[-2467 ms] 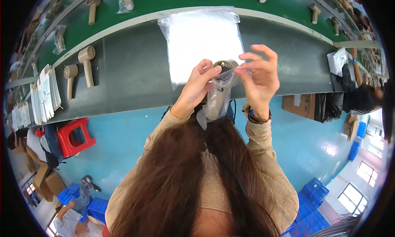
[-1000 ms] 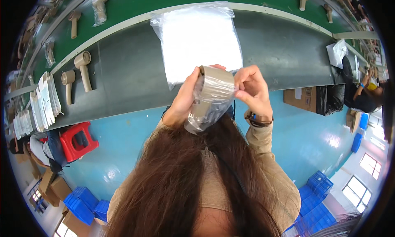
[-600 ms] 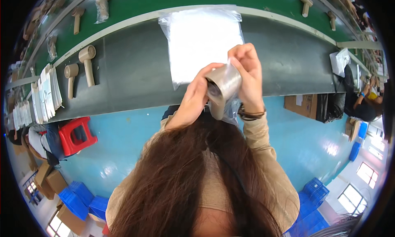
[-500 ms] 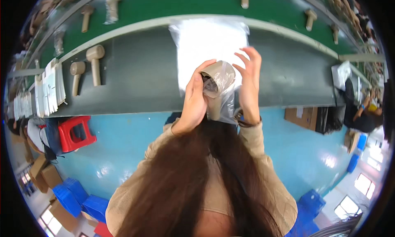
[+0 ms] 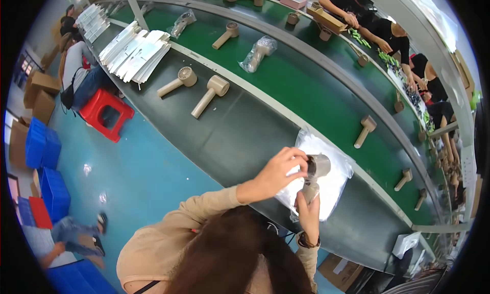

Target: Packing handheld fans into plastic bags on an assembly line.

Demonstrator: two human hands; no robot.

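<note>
A beige handheld fan [image 5: 320, 165] in a clear plastic bag is held over a stack of white plastic bags [image 5: 334, 189] on the dark workbench. My right hand [image 5: 309, 217] grips the wrapped handle from below. At the fan's round head, the curled fingers of my left hand [image 5: 279, 174] hold its left side and the film there. Those fingers partly cover the head's front. Further left on the bench lie two unwrapped handheld fans, one with its grille [image 5: 187, 76] facing up and one turned on its side [image 5: 218, 85].
Beyond the bench runs a green conveyor [image 5: 301, 97] carrying loose fans and a bagged fan [image 5: 259, 54]. White flat cartons [image 5: 135, 51] are piled at the bench's left. A red stool [image 5: 107, 112] and blue crates [image 5: 53, 192] stand on the floor. Co-workers [image 5: 390, 36] sit across the conveyor.
My view has swung toward the left. My left hand has shifted onto the fan's head, and my right hand, open beside the bag before, now grips the handle.
</note>
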